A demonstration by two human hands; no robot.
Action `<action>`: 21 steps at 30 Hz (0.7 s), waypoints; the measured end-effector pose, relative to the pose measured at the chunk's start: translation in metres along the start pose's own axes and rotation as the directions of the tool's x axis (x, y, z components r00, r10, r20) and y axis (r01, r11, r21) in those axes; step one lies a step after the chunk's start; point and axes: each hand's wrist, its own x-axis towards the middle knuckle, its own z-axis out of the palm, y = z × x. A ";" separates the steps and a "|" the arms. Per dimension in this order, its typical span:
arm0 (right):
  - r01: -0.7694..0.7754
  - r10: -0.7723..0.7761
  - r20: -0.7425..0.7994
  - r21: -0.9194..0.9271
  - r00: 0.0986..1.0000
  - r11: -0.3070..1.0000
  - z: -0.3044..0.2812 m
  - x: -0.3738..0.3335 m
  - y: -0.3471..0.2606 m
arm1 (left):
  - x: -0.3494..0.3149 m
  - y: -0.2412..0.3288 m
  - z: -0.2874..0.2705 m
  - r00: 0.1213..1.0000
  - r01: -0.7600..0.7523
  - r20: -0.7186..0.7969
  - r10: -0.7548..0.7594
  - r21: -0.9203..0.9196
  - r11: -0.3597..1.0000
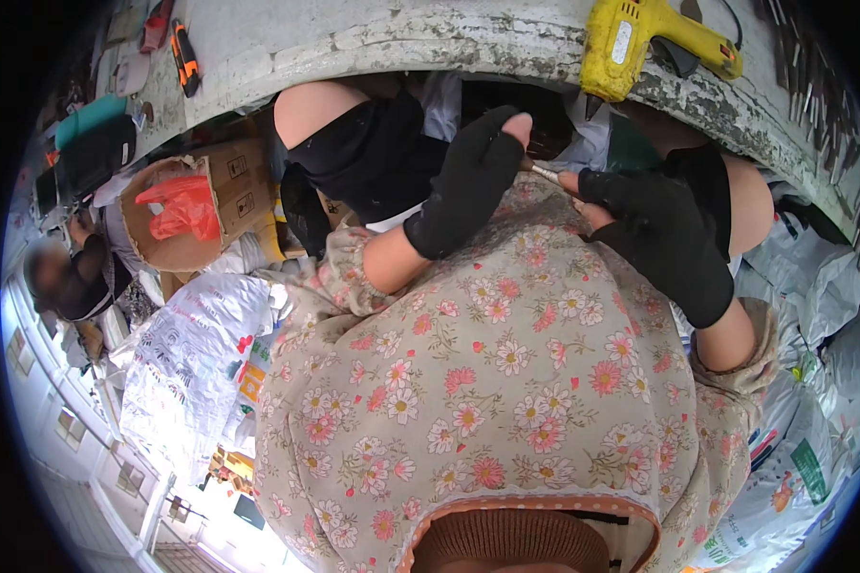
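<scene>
Both of my hands wear black fingertip-less gloves and meet above my lap. My right hand (661,234) pinches a thin stick (547,174), whitish along its middle with a dark brown tip pointing left. My left hand (470,177) lies just left of that tip, its fingers drawn together; what they hold, if anything, is hidden. A yellow glue gun (621,48) rests on the worn table edge, its nozzle toward me, beyond the right hand. Under my arms spreads a flowered smock (487,382).
Many thin dark sticks (822,95) lie on the table (354,38) at far right. An orange-and-black utility knife (184,59) is at far left. A cardboard box (239,191) with a red plastic bag (182,205) stands left. Plastic bags (803,277) crowd the right; another person (81,272) sits far left.
</scene>
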 end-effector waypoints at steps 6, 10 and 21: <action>-0.173 0.146 0.094 0.425 0.985 0.889 0.027 0.007 0.025 | 0.010 -0.013 -0.039 0.711 -0.702 0.455 0.536 0.510 0.498; -0.069 0.068 0.016 0.174 0.998 0.982 0.064 0.022 0.083 | 0.003 -0.012 -0.029 0.616 -0.717 0.463 0.638 0.665 0.209; 0.097 0.060 0.183 -0.742 0.981 0.663 0.115 0.113 0.135 | 0.118 0.072 -0.061 0.599 -0.460 0.150 0.787 0.869 0.185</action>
